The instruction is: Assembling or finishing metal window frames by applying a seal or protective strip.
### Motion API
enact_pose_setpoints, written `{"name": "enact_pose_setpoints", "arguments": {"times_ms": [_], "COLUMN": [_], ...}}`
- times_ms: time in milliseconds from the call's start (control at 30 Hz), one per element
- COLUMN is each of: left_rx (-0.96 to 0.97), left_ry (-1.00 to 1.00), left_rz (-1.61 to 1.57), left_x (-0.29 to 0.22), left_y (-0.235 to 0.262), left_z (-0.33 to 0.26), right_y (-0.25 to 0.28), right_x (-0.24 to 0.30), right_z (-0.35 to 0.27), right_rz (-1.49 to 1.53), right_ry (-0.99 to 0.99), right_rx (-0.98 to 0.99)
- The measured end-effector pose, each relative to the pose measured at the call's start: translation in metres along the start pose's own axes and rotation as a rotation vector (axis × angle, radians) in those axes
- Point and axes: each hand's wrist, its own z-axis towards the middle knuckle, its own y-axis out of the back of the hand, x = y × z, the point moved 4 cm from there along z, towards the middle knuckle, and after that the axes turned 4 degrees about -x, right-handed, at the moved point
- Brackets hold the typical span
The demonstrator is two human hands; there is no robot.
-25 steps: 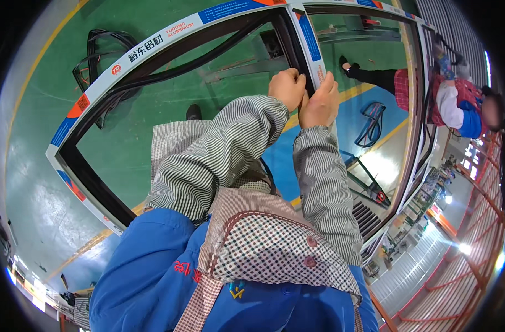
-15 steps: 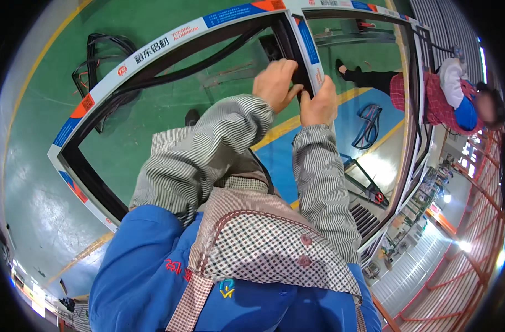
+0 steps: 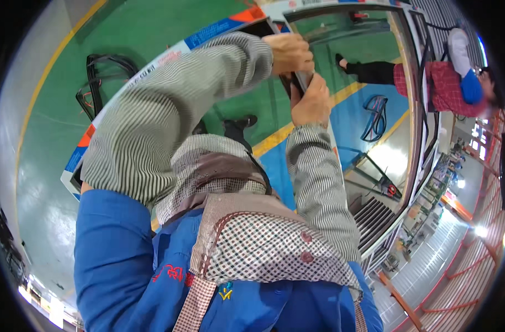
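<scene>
Blue jacket cloth fills the nearest part of your view, with a checked apron over it and grey striped sleeves running up from it toward the work. Your right hand is curled closed round the dark upright bar of the window frame, thumb side up, apparently to steady the bar from below. Just above it your left hand is also closed, its fingers bent over the top of the same bar near the corner where it meets the white top rail with blue and orange protective film; whether it pinches a gasket strip or only the bar itself you cannot tell from here, since the fingers hide the contact. The two hands sit almost touching, one above the other, which suits pressing or seating something along a narrow edge. The frame stands tilted up in front of you, so the corner comes to chest height and you can see the green floor through the opening. On that floor to your left lies a loose coil of black rubber strip, well apart from the hands. Further off to your right, past a second frame, another person in a red checked top is at work near a blue floor patch.
</scene>
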Motion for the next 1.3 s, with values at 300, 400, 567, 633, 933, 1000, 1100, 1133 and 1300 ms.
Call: {"name": "enact_pose_setpoints", "arguments": {"times_ms": [300,400,567,633,933,1000,1100,1133,1300], "left_rx": [0.110,0.033,-0.122,-0.185,-1.216,-1.592,-1.451,-1.530,-1.571], "left_ry": [0.009,-0.056,-0.013,0.033,1.701,1.502,1.575,1.580,1.765], "left_rz": [-0.088,0.012,0.100,0.055,-1.956,-1.986,-1.872,-1.872,-1.784], "left_x": [0.015,0.015,0.016,0.011,-0.083,-0.065,-0.063,-0.060,-0.089], "left_y": [0.015,0.013,0.007,0.007,-0.020,-0.030,-0.018,-0.016,-0.020], "left_z": [0.001,0.003,-0.014,-0.024,-0.128,-0.134,-0.125,-0.125,-0.121], "right_y": [-0.015,-0.008,-0.011,-0.019,-0.018,-0.022,-0.016,-0.014,-0.022], "right_x": [-0.008,-0.003,0.015,0.013,0.035,0.034,0.033,0.036,0.023], "right_z": [0.018,0.019,0.021,0.019,0.056,0.053,0.055,0.058,0.056], "right_rz": [0.180,0.142,0.077,0.088,0.071,0.059,0.045,0.061,0.171], "right_ry": [0.024,0.083,0.062,0.056,0.077,0.060,-0.021,-0.052,-0.009], "right_rx": [0.012,-0.050,-0.109,-0.085,-0.013,-0.029,-0.018,-0.004,-0.049]}}
